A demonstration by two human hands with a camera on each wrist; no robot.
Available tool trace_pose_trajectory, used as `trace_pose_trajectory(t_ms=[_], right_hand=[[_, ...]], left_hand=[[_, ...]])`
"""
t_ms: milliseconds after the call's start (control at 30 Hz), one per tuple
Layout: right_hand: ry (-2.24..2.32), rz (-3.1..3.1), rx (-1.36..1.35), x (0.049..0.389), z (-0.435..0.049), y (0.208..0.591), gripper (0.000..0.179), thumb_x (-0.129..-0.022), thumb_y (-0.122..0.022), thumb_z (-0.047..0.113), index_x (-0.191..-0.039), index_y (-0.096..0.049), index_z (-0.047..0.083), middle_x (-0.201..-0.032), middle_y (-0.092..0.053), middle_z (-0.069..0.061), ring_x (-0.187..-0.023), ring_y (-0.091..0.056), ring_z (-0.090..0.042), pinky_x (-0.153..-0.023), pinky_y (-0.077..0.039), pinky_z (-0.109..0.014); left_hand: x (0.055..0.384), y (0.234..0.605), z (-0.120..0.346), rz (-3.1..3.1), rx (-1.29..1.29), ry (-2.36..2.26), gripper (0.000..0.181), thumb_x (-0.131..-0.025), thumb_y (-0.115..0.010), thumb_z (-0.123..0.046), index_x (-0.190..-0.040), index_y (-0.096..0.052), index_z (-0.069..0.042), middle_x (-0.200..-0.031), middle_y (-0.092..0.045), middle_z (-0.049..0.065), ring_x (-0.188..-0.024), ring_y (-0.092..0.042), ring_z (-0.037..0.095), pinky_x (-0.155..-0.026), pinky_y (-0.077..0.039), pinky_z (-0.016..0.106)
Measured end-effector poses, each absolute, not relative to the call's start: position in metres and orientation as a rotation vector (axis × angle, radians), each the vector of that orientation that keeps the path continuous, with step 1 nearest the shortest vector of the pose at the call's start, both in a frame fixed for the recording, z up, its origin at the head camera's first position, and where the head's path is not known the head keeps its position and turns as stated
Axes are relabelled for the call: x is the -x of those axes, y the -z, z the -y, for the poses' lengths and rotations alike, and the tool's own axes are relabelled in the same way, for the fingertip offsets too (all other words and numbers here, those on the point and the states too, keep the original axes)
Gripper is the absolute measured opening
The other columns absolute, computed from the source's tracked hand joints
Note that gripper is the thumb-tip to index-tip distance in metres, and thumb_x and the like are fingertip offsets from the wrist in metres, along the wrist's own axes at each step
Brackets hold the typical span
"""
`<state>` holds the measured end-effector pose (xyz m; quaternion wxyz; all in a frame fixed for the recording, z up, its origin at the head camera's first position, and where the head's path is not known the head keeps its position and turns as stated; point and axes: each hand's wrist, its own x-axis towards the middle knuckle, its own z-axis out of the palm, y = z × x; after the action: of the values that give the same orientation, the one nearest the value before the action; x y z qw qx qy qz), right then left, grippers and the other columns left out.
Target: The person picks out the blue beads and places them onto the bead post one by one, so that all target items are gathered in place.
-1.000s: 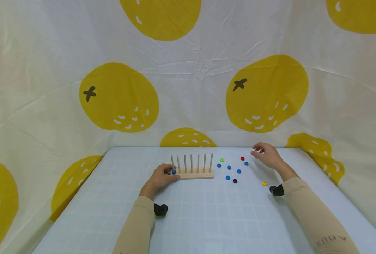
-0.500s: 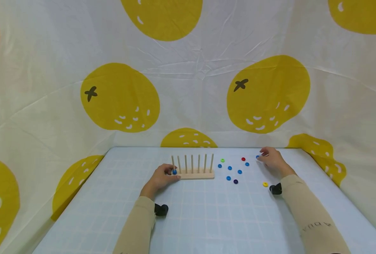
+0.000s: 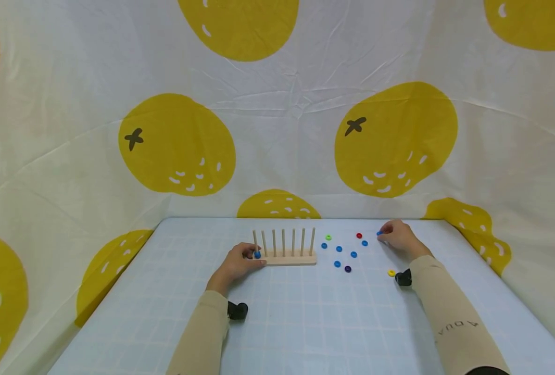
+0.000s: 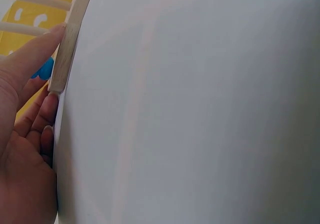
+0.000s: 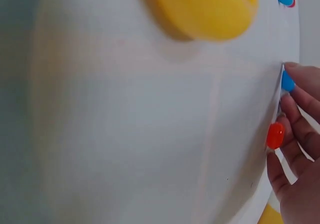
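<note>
Nearest the viewer, two beige sleeves reaching forward over a pale blue gridded bench [image 3: 305, 323], with a small black wrist camera beside each forearm. Just past the right sleeve, a yellow ring [image 3: 391, 272] lying flat on the bench, looming large at the top of the right wrist view [image 5: 205, 9]. On the left, the left hand [image 3: 237, 263] resting against the near left end of a wooden peg rack [image 3: 287, 257], fingers curled round the end of the base, thumb lying along its edge in the left wrist view [image 4: 30, 59]; a blue ring [image 3: 257, 254] seated low on the leftmost peg, right at the fingertips. To the right of the rack, loose rings scattered well apart: a purple ring [image 3: 348, 269], several blue ones, a green ring [image 3: 328, 237] and a red ring [image 3: 359, 235]. Farther back on the right, the right hand [image 3: 399, 235] with fingers bent, pinching a small blue ring [image 3: 379, 233] at the fingertips, low over the bench. Beyond everything, a white cloth backdrop [image 3: 277, 104] printed with big yellow fruit.
</note>
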<state>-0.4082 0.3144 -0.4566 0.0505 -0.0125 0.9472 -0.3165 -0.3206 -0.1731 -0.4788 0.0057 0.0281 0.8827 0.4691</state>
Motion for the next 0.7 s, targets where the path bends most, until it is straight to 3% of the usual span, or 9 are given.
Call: trace_pose_trajectory(t_ms=[467, 700], right_hand=[[0.905, -2.892, 0.058, 0.404, -0.315, 0.454, 0.031, -0.1, -0.066, 0.021, -0.116, -0.064, -0.005, -0.107, -0.063, -0.019, -0.096, -0.054, -0.034, -0.09, -0.049, -0.047], [0.952, -2.953, 0.14, 0.401, -0.315, 0.437, 0.032, -0.102, -0.064, 0.021, -0.12, -0.062, -0.006, -0.108, -0.063, -0.019, -0.092, -0.057, -0.03, -0.078, -0.053, -0.035]], left_hand=[[0.321, 0.48, 0.172, -2.767, -0.096, -1.454, 0.041, -0.083, -0.087, -0.023, -0.119, -0.072, -0.008, -0.103, -0.057, 0.008, -0.095, -0.05, 0.024, -0.084, -0.041, 0.04], [0.322, 0.481, 0.174, -2.777, -0.1, -1.453, 0.041, -0.083, -0.087, -0.024, -0.119, -0.072, -0.008, -0.102, -0.058, 0.008, -0.094, -0.05, 0.023, -0.082, -0.041, 0.039]])
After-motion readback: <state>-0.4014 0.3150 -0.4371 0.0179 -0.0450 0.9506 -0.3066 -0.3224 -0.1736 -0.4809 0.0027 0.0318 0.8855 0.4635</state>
